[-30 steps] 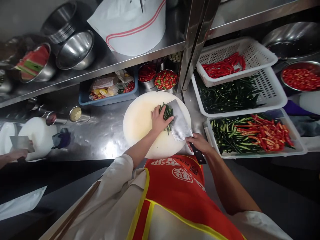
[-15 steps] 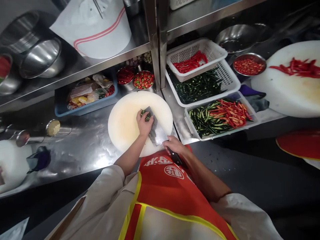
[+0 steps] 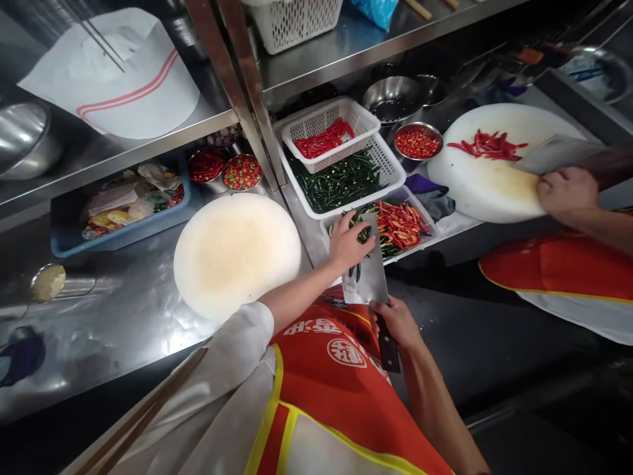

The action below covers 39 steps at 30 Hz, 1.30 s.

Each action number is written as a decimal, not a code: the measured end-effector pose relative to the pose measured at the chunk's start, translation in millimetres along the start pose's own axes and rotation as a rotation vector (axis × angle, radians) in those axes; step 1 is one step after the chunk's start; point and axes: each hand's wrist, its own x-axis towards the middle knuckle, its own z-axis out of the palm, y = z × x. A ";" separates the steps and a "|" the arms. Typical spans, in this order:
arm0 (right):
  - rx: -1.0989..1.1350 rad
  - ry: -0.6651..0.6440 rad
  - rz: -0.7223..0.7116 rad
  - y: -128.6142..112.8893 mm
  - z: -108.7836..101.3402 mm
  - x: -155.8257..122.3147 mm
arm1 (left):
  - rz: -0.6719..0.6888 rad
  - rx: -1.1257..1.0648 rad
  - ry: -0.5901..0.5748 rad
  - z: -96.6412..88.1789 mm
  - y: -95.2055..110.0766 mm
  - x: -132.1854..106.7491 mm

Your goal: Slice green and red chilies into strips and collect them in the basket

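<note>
My right hand (image 3: pixel 395 323) grips the black handle of a cleaver (image 3: pixel 366 274), its wide blade held flat beside the counter edge. My left hand (image 3: pixel 347 243) presses a bunch of green chillies (image 3: pixel 362 233) against the blade, over the near white tray (image 3: pixel 423 239) of mixed green and red chillies. The round white cutting board (image 3: pixel 236 252) to the left lies bare on the steel counter.
White baskets of dark green chillies (image 3: pixel 341 181) and red chillies (image 3: pixel 324 140) stand behind the tray. A blue bin (image 3: pixel 119 234) and small steel bowls sit under the shelf. At right, another person's hand (image 3: pixel 566 191) holds a cleaver by a second board (image 3: pixel 494 178) with red chillies.
Both hands have carried the cleaver and the chillies rightward off the board to the near tray. The view has swung right, bringing in the other person's board and hand.
</note>
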 end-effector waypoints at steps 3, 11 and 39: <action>0.047 0.019 0.052 -1.0 -22.3 8.8 | -0.028 0.044 -0.066 33.3 0.9 6.1; 0.031 0.050 0.038 -9.4 -73.4 31.8 | -0.119 0.272 -0.137 53.3 -24.8 17.3; 0.065 0.278 0.079 31.5 -168.4 -26.8 | 0.086 0.598 -0.450 107.1 38.3 51.6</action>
